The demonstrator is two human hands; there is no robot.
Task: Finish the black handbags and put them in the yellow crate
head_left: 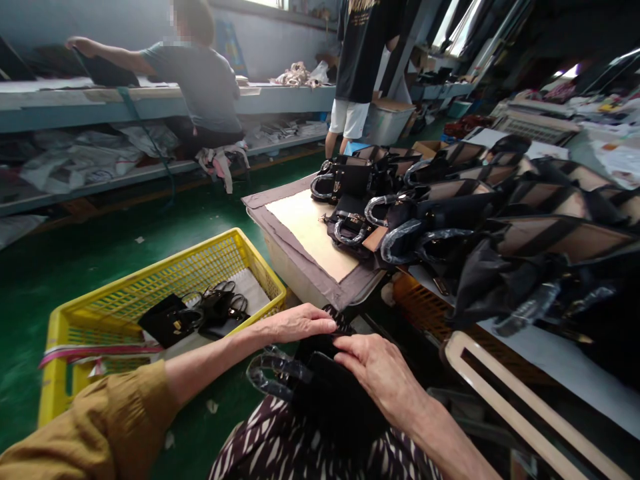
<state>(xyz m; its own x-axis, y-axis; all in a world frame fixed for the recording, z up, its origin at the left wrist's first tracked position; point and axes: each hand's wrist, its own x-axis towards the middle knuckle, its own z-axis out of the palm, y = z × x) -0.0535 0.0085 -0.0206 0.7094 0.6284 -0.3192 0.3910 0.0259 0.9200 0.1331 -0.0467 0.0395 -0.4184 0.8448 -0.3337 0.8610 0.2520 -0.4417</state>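
A black handbag (pixel 340 403) lies across my lap, its handle (pixel 267 375) wrapped in clear plastic and pointing left. My left hand (pixel 305 321) is closed on the bag's far edge, with the fingers together and reaching to the right. From the right, my right hand (pixel 375 367) grips the same edge, thumb and fingers pressed onto the black material. The two hands nearly meet there. What lies beneath their fingertips is hidden.
To the left, a yellow plastic basket (pixel 250 247) holds several black bags. Ahead, a padded table (pixel 310 227) adjoins many black handbags (pixel 425 200). A pale slotted frame (pixel 520 407) juts in at right. One person (pixel 200 80) sits at a bench; another (pixel 357 67) stands.
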